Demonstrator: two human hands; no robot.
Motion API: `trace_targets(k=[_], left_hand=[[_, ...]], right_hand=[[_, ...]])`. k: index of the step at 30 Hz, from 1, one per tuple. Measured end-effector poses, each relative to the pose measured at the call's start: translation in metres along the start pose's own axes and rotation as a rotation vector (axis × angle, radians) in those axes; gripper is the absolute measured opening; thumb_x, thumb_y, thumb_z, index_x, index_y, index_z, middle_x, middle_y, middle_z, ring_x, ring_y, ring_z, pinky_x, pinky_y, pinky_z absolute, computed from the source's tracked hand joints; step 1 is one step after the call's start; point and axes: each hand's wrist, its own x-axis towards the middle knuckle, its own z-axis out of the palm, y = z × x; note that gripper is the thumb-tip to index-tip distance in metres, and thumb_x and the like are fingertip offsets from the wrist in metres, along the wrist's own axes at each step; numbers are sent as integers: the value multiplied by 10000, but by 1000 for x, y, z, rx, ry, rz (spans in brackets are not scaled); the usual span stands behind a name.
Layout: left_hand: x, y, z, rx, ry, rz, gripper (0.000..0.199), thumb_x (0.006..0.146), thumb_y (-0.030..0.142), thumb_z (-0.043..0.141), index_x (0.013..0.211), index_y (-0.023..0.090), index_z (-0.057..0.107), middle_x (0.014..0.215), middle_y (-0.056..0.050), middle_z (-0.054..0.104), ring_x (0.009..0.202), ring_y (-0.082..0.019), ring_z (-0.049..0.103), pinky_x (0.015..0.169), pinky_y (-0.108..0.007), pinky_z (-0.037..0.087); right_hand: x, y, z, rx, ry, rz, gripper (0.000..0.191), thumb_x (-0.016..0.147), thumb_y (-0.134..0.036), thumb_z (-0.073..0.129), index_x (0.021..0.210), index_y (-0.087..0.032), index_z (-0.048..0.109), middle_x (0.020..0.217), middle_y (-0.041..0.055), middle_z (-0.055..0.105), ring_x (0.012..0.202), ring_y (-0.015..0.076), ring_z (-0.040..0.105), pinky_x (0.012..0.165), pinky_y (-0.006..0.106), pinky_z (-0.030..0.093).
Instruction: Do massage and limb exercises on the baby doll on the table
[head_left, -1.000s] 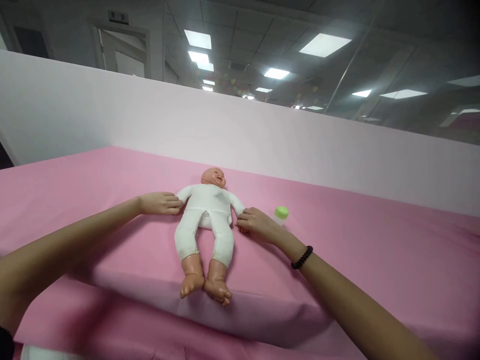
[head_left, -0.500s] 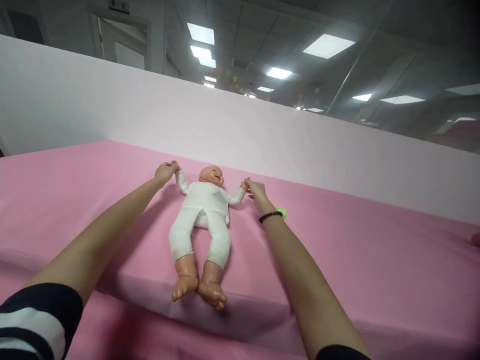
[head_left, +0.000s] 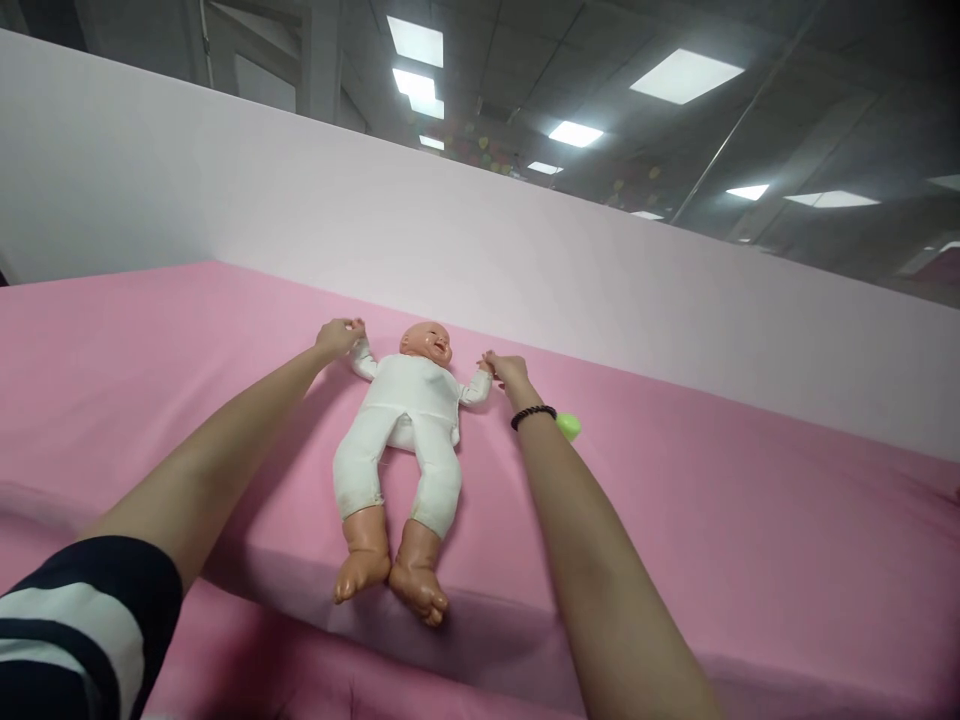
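Lifts arms of the doll from its sides to beside its head, now bent upward, grasping their ends with left hand and right hand.

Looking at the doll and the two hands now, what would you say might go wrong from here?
The doll has its feet at the pink surface's near edge, so a tug might drag it off. The left hand and right hand hold only its hands, which might slip. The right forearm looks close to the green object and could knock it.
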Motion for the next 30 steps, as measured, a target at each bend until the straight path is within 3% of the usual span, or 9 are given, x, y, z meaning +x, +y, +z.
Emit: trace_targets(k=[3,7,13,16,19,22,25,27,30], left_hand=[[-18,-4,-18,-35,113,533,474,897,446,572,1273,165,640,1132,-134,745,927,-249,703,826,-363,546],[-42,-19,-43,233,-54,1135,365,948,406,546,1193,170,679,1113,-158,746,1004,-257,700,912,-385,545],[-65,-31,-64,369,-582,1405,309,1019,240,437,993,313,736,1224,-96,750,1051,-194,710,943,-334,551],[-71,-30,-67,346,-718,1371,302,1004,232,462,937,334,738,1260,-82,743,1081,-191,706,977,-342,544],[-73,-28,-65,255,-620,1292,245,998,305,497,987,323,741,1213,-100,751,1024,-204,715,968,-355,549],[-68,-23,-56,126,-268,1092,287,974,427,543,1118,252,719,1136,-128,749,1002,-234,702,958,-385,547],[-55,-9,-40,-42,12,730,445,930,470,587,1267,190,665,1174,-130,734,954,-231,687,892,-373,553],[-42,3,-28,-116,69,465,498,901,449,614,1322,184,650,1223,-119,731,947,-225,690,854,-344,547],[-22,18,-11,-48,57,103,411,910,379,592,1253,186,711,1197,-117,757,1018,-260,702,839,-337,524]], right_hand=[[-28,-17,-26,167,-63,-257,341,776,-409,762,1008,-160,783,1116,103,779,993,223,682,812,318,523],[-75,-18,-62,35,-282,-597,377,736,-380,806,1056,-180,789,1178,95,775,1005,246,673,882,382,515],[-118,27,-72,-404,-610,-1024,167,826,-192,716,978,-233,772,982,49,787,910,227,685,887,388,499],[-126,39,-66,-524,-615,-1146,192,852,-86,653,911,-230,765,875,42,769,829,211,674,901,398,484],[-127,34,-65,-457,-561,-1102,151,858,-147,696,940,-245,776,904,41,779,872,223,680,907,399,481],[-115,20,-62,-168,-405,-862,256,829,-340,780,1066,-245,779,1077,60,789,980,242,687,910,394,494],[-89,5,-50,187,-180,-574,403,809,-462,785,1111,-195,776,1155,92,774,1017,240,679,869,359,514],[-67,-2,-37,307,-69,-374,371,822,-455,771,1053,-165,783,1115,96,777,1009,227,677,819,319,515],[-36,-4,-17,225,5,-47,246,842,-372,752,931,-144,774,966,90,775,880,197,682,696,278,492]])
